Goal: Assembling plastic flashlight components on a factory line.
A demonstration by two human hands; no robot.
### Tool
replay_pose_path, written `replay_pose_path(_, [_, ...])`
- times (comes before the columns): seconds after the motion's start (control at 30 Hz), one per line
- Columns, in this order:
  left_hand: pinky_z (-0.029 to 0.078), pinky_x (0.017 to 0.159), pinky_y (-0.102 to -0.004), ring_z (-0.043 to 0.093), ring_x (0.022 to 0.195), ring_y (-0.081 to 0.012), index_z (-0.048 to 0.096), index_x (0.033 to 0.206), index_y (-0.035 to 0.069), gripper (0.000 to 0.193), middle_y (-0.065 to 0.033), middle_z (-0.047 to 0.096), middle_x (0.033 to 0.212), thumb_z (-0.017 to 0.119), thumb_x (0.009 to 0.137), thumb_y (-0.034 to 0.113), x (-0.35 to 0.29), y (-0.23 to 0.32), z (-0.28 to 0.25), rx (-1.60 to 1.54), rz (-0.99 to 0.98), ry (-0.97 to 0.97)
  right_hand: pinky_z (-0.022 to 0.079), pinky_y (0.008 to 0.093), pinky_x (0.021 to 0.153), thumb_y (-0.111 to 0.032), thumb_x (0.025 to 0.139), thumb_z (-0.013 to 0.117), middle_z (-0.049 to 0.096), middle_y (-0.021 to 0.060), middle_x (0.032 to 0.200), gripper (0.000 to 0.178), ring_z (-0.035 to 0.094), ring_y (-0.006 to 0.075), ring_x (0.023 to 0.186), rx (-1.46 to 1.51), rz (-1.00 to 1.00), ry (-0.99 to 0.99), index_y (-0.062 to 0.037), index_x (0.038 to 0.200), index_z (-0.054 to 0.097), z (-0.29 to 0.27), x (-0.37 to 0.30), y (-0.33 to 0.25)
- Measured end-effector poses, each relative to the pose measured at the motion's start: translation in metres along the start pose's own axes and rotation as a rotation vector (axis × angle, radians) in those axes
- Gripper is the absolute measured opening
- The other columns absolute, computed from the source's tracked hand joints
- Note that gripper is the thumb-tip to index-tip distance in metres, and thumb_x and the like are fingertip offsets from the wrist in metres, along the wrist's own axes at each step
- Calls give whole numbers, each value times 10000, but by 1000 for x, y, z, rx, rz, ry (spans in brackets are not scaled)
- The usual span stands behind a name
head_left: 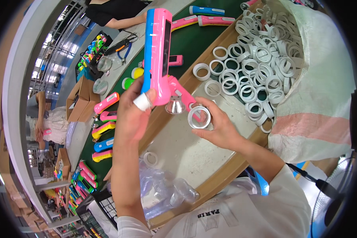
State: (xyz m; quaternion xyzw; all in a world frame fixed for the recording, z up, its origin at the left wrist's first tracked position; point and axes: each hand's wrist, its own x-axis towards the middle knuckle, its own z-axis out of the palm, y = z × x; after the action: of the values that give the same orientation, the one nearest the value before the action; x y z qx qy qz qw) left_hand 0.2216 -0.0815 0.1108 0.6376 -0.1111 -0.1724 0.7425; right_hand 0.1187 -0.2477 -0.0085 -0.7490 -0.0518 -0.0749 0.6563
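Note:
My left hand (131,113) is closed around the lower end of a pink and blue flashlight (158,55), which I hold nearly upright. A white band (142,102) wraps one of its fingers. Just below the flashlight's lower end is a shiny cone-shaped reflector (175,106); whether it is joined to the flashlight is unclear. My right hand (222,129) grips a white ring (199,117) between thumb and fingers, close to the reflector but apart from it. Another pink piece (181,93) shows behind them, partly hidden, and its lower part is visible through the ring.
Many white rings (261,51) are heaped at the right by a woven sack (313,99). Colourful flashlights (103,144) line the green belt (194,35). Clear plastic bags (162,190) lie in the near end of the wooden-edged tray (178,146). Another person's arm (125,22) rests at the far side.

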Motion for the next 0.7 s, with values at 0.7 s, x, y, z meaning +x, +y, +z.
replay_pose_path(0.7, [379, 1047, -393, 510, 1208, -247, 465, 1277, 22, 530, -148, 539, 1282, 707, 805, 31, -208, -58, -46, -65, 179, 71, 510, 338, 822, -198, 718, 835, 592, 107, 1106, 645, 609, 182, 963, 86, -165, -312, -56, 1202, 433, 77, -58, -94])
